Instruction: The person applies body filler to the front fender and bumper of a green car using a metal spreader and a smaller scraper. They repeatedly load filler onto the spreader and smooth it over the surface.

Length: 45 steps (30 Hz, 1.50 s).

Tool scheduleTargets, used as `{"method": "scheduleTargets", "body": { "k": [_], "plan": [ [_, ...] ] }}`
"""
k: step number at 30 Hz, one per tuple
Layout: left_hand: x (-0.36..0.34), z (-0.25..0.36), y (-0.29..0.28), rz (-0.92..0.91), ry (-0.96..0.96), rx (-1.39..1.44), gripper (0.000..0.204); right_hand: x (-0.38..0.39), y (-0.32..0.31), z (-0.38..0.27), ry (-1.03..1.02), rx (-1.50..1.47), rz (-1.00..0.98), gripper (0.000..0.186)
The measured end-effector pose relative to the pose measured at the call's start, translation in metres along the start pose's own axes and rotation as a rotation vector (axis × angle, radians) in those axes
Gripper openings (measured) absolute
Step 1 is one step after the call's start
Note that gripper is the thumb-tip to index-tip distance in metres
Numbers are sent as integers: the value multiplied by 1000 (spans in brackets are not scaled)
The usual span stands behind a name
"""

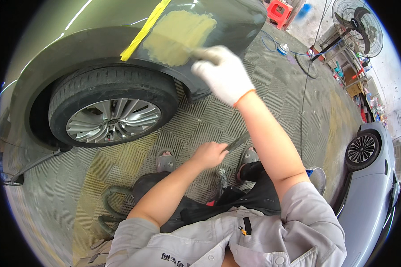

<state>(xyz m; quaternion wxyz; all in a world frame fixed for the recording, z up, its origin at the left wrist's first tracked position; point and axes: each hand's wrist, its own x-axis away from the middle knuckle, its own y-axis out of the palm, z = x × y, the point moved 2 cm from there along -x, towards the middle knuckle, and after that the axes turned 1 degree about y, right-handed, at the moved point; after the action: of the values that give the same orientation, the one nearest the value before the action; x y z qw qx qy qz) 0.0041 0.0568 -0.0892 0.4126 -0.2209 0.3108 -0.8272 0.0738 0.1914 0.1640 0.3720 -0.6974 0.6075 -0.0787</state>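
My right hand (223, 73), in a white knit glove with an orange cuff, is up at the dark car's body panel (236, 26). Its fingers are closed and partly smeared by motion; a thin thing seems to stick out of them, too blurred to name. They are at the lower right edge of a yellowish filler patch (178, 38) spread above the wheel arch. Yellow masking tape (145, 31) runs along that patch's left side. Bare and low between my knees, my left hand (209, 155) grips a dark flat blade-like tool (239, 141), which points up and right.
The car's tyre (116, 82) and silver wheel are left of my hands. A green hose (113, 209) coils beside my left leg. At the far right stand a fan (356, 24), a red stool (279, 12) and a silver-blue car (365, 191). A cable (304, 102) crosses the patterned floor.
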Motion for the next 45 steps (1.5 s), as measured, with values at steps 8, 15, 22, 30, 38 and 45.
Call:
{"method": "scheduleTargets", "body": {
  "k": [8,15,22,30,38,45],
  "plan": [
    [5,-4,0,65,22,42,29,-47,-34,17,178,-224,44,56],
    [1,0,4,34,46,46,26,16,26,26,49,-49,-82,51],
    [2,-4,6,19,16,70,27,-13,-3,33,246,-389,120,61],
    [4,-2,2,84,60,67,30,49,69,37,154,-371,71,56],
    [10,4,-9,62,51,70,26,45,79,25,288,-723,271,56],
    [8,-4,1,143,104,68,24,33,88,25,227,-623,317,54]
  ]
}}
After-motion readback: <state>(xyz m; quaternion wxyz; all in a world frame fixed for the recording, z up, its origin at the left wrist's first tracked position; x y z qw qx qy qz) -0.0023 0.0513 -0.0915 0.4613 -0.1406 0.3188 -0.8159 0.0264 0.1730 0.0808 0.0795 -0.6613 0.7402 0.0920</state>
